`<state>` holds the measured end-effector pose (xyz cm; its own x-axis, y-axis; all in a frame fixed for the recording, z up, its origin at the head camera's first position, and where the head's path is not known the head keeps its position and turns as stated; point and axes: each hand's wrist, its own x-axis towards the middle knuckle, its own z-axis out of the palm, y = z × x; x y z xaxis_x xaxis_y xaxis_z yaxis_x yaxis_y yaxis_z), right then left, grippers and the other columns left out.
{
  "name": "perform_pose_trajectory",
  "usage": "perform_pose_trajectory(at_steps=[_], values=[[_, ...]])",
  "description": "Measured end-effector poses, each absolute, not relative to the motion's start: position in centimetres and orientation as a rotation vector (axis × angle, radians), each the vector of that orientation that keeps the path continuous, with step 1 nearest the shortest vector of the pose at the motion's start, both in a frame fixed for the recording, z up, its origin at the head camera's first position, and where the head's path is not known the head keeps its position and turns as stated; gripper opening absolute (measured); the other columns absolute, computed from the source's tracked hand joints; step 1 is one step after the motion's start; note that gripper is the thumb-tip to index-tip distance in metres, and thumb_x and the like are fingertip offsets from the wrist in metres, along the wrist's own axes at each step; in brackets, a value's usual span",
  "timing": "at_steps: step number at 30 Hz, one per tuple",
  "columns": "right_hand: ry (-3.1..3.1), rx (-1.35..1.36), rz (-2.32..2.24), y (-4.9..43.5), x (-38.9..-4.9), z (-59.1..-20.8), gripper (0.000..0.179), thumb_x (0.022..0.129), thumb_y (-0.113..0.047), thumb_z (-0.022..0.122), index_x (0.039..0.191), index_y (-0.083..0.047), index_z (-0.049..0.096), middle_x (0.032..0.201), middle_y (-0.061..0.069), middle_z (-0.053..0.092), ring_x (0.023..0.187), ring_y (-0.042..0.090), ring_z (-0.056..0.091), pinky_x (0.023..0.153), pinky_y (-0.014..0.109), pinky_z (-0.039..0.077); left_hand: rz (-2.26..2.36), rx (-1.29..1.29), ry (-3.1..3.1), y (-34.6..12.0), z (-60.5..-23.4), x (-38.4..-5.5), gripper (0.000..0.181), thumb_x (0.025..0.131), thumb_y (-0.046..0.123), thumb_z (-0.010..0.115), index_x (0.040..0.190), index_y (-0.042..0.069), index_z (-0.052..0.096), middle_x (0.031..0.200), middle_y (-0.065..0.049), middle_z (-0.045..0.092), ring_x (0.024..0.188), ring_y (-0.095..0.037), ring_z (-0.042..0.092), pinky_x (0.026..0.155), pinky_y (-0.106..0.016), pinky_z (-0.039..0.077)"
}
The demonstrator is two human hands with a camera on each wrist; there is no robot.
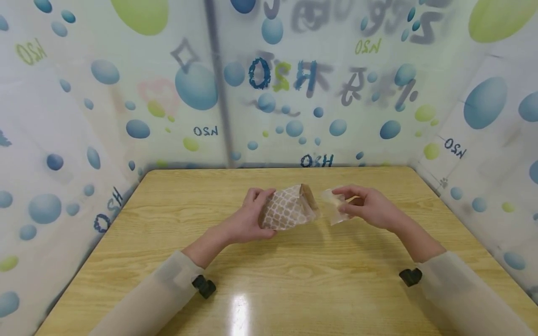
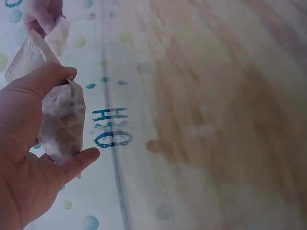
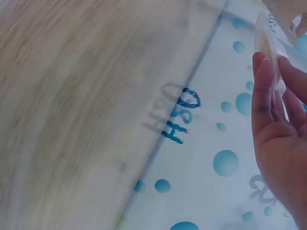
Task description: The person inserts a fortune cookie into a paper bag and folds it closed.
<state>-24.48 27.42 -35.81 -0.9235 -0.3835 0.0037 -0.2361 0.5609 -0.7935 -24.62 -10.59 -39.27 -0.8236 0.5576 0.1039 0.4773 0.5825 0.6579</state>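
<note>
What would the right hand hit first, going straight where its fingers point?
Probably the brown paper bag with white lattice print, gripped by the left hand. The small whitish translucent packet in the right hand would touch first, though depth is unclear.

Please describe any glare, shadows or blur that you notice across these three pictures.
Head: a bright glare streak on the tabletop near the bottom edge, soft shadows below the paper bag and right hand; left wrist: dim, with the wood grain smeared and soft; right wrist: hazy, the wood blurred, blue wall lettering faintly mirrored in the tabletop.
</note>
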Motion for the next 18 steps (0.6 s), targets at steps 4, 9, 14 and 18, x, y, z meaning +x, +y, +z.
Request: perform_pose_trajectory(at_steps=[4, 9, 14, 18], values=[[2.637, -0.541, -1.369, 26.9, -23.8, -35.0, 0.046, 0.107, -0.016, 0.071, 0.152, -0.006, 0.063, 0.134, 0.023, 0.067, 0.099, 0.013, 0.077, 0.084, 0.036, 0.066, 1.056, 0.897, 2.697, -10.6, -39.4, -24.7, 0.109, 0.088, 0.022, 0.09, 0.173, 0.013, 0.023, 0.157, -0.019, 0.028, 0.141, -0.035, 0.038, 0.119, -0.056, 0.046], [2.633, -0.557, -1.433, 26.2, -23.2, -33.8, 0.044, 0.107, -0.02, 0.072, 0.15, -0.009, 0.066, 0.127, 0.019, 0.073, 0.093, 0.011, 0.077, 0.081, 0.031, 0.065, 1.06, 0.903, 2.691, -10.6, -39.3, -24.7, 0.109, 0.088, 0.022, 0.09, 0.173, 0.013, 0.023, 0.157, -0.019, 0.027, 0.142, -0.036, 0.038, 0.119, -0.057, 0.046], [2.631, -0.6, -1.424, 25.4, -22.9, -33.2, 0.041, 0.105, -0.024, 0.076, 0.144, -0.013, 0.071, 0.109, 0.013, 0.079, 0.089, 0.014, 0.074, 0.077, 0.03, 0.063, 1.056, 0.903, 2.695, -10.6, -39.4, -24.7, 0.108, 0.088, 0.022, 0.09, 0.173, 0.012, 0.023, 0.157, -0.019, 0.027, 0.142, -0.036, 0.038, 0.119, -0.057, 0.046], [2.606, -0.644, -1.411, 24.5, -23.0, -33.2, 0.038, 0.105, -0.023, 0.076, 0.141, -0.012, 0.073, 0.103, 0.012, 0.078, 0.085, 0.018, 0.073, 0.077, 0.031, 0.063, 1.056, 0.909, 2.693, -10.6, -39.5, -24.8, 0.108, 0.088, 0.021, 0.09, 0.173, 0.013, 0.024, 0.156, -0.019, 0.028, 0.141, -0.036, 0.038, 0.118, -0.056, 0.046]])
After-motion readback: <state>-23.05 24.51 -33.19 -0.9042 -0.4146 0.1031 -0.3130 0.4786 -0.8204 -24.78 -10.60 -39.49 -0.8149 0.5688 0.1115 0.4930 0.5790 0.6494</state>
